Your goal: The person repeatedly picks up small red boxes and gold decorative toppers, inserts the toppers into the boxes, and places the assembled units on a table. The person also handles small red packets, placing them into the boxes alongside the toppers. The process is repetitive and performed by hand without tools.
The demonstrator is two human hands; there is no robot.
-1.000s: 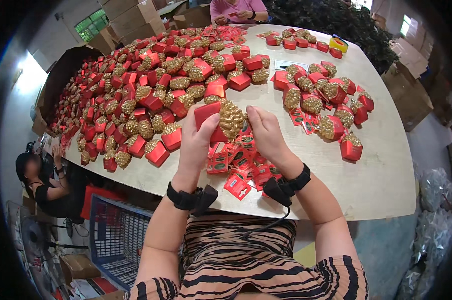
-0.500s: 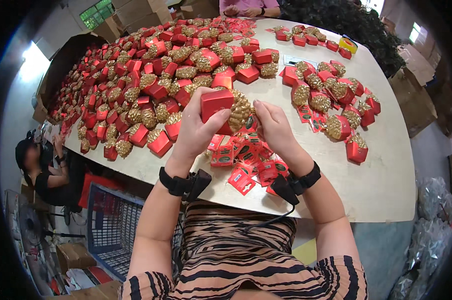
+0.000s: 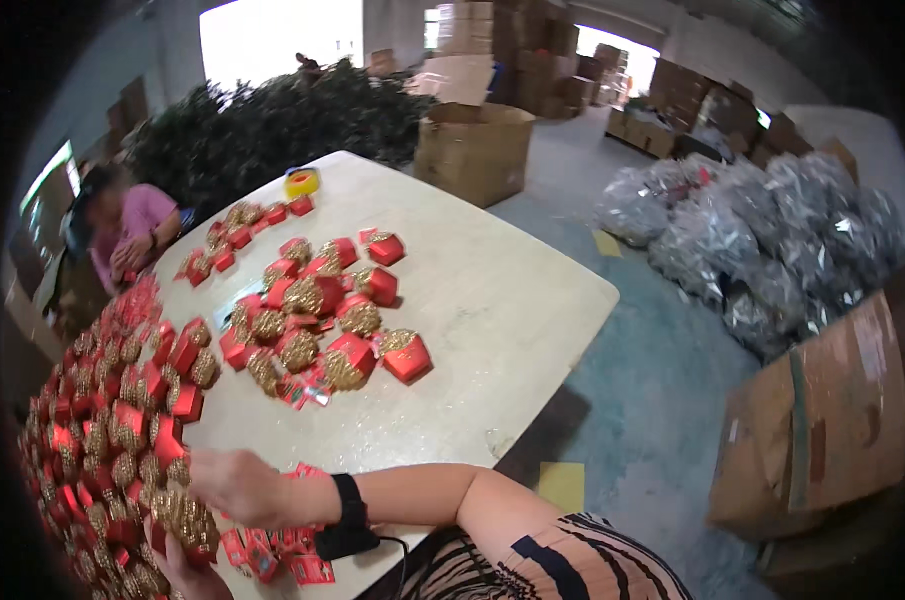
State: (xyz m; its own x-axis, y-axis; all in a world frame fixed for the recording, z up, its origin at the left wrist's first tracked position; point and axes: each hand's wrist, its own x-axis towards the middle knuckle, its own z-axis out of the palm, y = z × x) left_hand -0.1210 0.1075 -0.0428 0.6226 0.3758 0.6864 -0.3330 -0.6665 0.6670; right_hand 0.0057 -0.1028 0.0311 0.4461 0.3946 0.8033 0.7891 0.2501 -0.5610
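At the lower left, my left hand is closed around an ornament with a knobbly gold top and a red box-shaped base; much of the hand falls at the dim rim of the view. My right hand is just above and beside it, with fingers curled together. Blur hides what, if anything, is between them. Red printed tags lie on the table below my right wrist. Many similar ornaments are heaped along the left, and a smaller group sits on the pale table.
A yellow tape roll stands at the table's far edge. Across the table is a person in a pink top. Dark green foliage and an open carton stand behind. Plastic-wrapped bundles and a large carton are at right.
My view has swung to the right, so the table and both hands now appear farther left. The left hand still holds the ornament, and the right hand stays close to it.
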